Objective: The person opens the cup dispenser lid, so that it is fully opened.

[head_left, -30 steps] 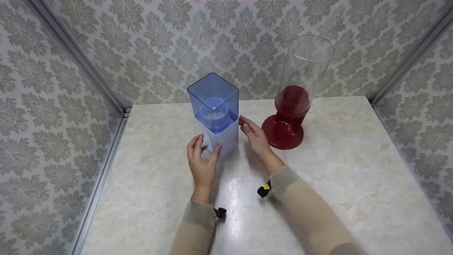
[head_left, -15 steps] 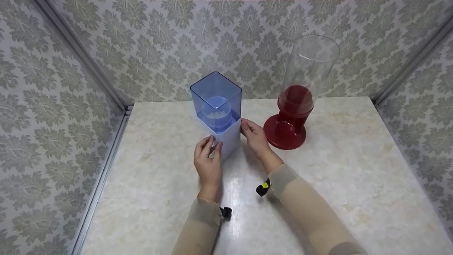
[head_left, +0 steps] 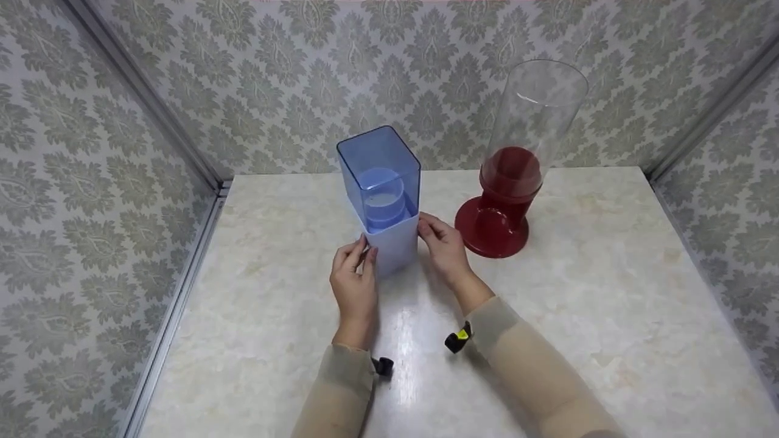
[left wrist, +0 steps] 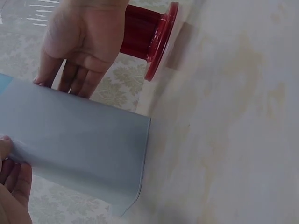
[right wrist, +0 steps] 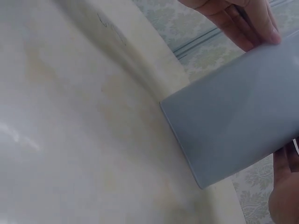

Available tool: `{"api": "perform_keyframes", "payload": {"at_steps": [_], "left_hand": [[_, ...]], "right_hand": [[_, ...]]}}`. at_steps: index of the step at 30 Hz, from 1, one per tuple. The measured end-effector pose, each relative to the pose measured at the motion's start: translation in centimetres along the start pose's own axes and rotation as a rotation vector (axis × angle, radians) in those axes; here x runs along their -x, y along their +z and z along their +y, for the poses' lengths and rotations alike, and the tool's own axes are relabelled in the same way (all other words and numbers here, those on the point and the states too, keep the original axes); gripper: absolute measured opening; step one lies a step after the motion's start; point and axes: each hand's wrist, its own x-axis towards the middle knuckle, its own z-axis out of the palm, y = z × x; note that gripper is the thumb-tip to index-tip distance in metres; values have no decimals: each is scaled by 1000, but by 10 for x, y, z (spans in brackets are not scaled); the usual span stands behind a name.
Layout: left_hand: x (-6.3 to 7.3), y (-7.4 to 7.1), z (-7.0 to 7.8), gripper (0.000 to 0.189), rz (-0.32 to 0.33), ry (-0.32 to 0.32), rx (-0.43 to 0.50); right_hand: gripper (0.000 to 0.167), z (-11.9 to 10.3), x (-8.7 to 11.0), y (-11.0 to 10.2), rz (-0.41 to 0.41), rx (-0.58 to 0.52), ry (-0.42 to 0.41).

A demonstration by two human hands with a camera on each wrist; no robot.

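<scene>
A tall square container (head_left: 395, 252) stands upright on the table, its lower part white and its upper part see-through blue. Inside the blue part shows a round, cup-like blue piece (head_left: 384, 207). My left hand (head_left: 355, 286) holds the container's left corner, thumb towards the near face. On the opposite side, my right hand (head_left: 447, 249) grips the right edge with bent fingers. The left wrist view shows the plain grey-looking side (left wrist: 84, 135) of the container between both hands. From the right wrist, its bottom edge appears at the tabletop.
To the right stands a red round-footed base (head_left: 493, 228) bearing a tall clear cylinder (head_left: 535, 103). Close behind the pale marbled table (head_left: 274, 304) rises a patterned wall (head_left: 365, 61). A metal rail (head_left: 176, 316) runs along the left side.
Both hands have closed in on the container, the left coming from just beside it. Since half a second ago the container has turned and shifted slightly right and nearer. The red base stays put.
</scene>
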Motion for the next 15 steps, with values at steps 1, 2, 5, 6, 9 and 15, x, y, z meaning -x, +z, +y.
{"api": "perform_keyframes", "payload": {"at_steps": [1,2,5,6,9,15], "left_hand": [[-1,-1,0,38,-7,-11,3],[-1,-1,0,38,-15,-22,5],[-2,-2,1,37,-34,-58,13],[-1,-3,1,37,-39,-70,14],[-1,-3,2,36,-50,-103,11],[0,-2,0,35,-64,-116,-12]], "right_hand": [[34,0,3,-1,9,-4,0],[34,0,6,-1,21,-9,1],[34,1,14,-1,57,-4,11],[35,1,17,-2,66,-7,16],[35,2,26,-2,91,3,27],[33,0,45,3,163,30,-11]]}}
